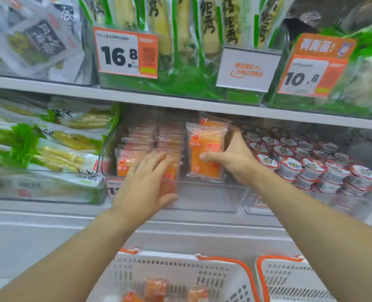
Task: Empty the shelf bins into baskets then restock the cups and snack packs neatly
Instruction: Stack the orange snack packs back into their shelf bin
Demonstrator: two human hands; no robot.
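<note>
Orange snack packs [137, 147] stand in rows inside a clear shelf bin [211, 199] on the middle shelf. My right hand [235, 162] grips one upright orange snack pack [205, 149] at the right side of that bin. My left hand [146, 182] lies flat with spread fingers against the front packs at the bin's left. Several red-rimmed cups [307, 162] fill the neighbouring bin to the right. Below stands a white basket [230, 277] with orange handles, holding a few orange packs [156, 288].
A second white basket [289, 280] sits at the lower right. Green-and-yellow bagged goods [50, 140] fill the bin to the left. The upper shelf carries green packets and price tags [126, 53]. A grey shelf ledge [50, 225] runs below the bins.
</note>
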